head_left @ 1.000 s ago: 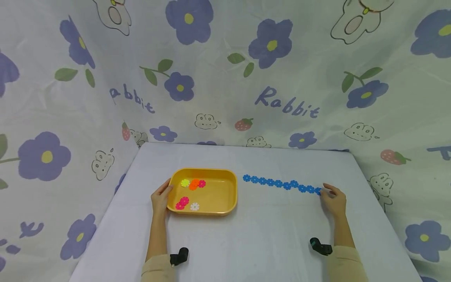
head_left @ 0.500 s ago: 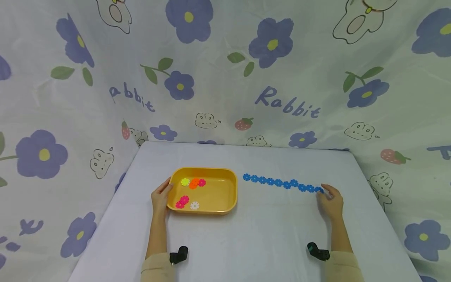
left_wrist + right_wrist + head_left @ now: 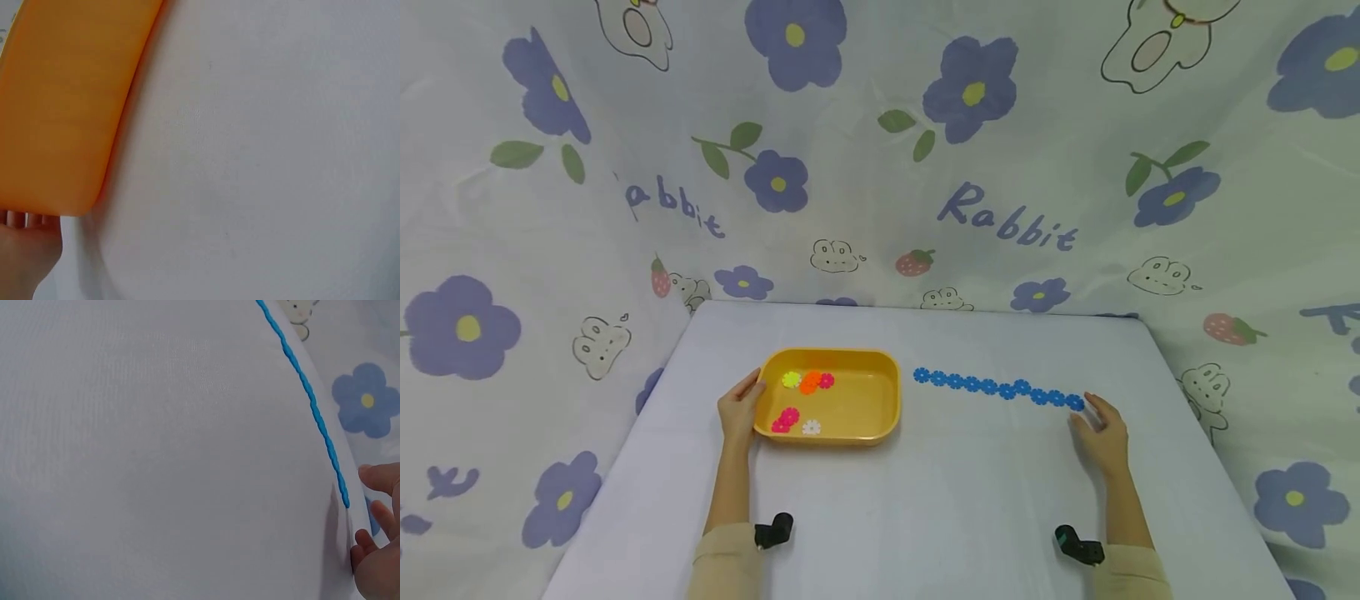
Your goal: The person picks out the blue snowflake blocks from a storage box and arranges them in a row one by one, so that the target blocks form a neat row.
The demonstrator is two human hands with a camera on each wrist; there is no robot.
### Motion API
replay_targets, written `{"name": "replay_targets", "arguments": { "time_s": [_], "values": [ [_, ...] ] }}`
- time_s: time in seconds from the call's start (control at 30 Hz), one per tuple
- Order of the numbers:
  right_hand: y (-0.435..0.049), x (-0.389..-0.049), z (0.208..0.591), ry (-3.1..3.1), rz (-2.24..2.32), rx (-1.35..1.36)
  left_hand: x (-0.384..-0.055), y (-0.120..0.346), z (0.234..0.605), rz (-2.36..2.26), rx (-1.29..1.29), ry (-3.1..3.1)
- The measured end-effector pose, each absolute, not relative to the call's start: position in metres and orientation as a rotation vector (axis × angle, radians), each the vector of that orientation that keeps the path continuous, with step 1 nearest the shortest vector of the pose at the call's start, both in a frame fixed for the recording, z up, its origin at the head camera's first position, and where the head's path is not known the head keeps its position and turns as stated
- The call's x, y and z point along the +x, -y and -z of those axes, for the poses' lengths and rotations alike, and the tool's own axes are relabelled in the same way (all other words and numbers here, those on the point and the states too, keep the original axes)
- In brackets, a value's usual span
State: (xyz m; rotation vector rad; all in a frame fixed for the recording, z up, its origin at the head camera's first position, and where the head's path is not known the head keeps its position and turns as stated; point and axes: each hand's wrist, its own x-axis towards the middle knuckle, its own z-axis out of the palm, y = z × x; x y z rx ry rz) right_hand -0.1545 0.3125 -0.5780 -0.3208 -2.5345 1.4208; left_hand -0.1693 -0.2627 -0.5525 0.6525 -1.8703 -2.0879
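Observation:
My left hand (image 3: 737,408) grips the left end of a yellow plastic tray (image 3: 857,408), with the thumb at the rim. In the left wrist view the fingers (image 3: 34,220) reach behind the orange-looking tray wall (image 3: 62,112). Several flower-shaped plastic pieces lie inside: a yellow one (image 3: 791,380), orange ones (image 3: 809,383), pink ones (image 3: 787,417) and a white one (image 3: 811,427). A row of linked blue flower-shaped pieces (image 3: 988,387) lies right of the tray. At its right end my right hand (image 3: 1105,435) has thumb and fingers parted. The right wrist view shows these fingertips apart from the blue chain (image 3: 319,419).
A white cloth covers the table (image 3: 955,500). Behind and beside it hangs a curtain (image 3: 865,167) printed with flowers and rabbits. Black wrist cameras (image 3: 775,531) sit at both sleeves.
My right hand has let go of the blue chain's right end, and its fingers have parted. My left hand and the tray have shifted slightly toward the back. The chain stays in place.

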Motion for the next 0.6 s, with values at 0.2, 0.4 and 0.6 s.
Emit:
{"name": "replay_targets", "arguments": {
  "time_s": [0.2, 0.4, 0.6],
  "values": [
    [-0.314, -0.15, 0.577, 2.522, -1.417, -0.311, -0.178, 0.265, 0.55, 2.094, 0.586, 1.914],
    [-0.314, -0.15, 0.575, 2.531, -1.39, -0.338, -0.184, 0.264, 0.549, 2.101, 0.56, 1.872],
    [-0.313, -0.15, 0.573, 2.528, -1.361, -0.376, -0.18, 0.271, 0.546, 2.185, 0.56, 1.95]
  ]
}}
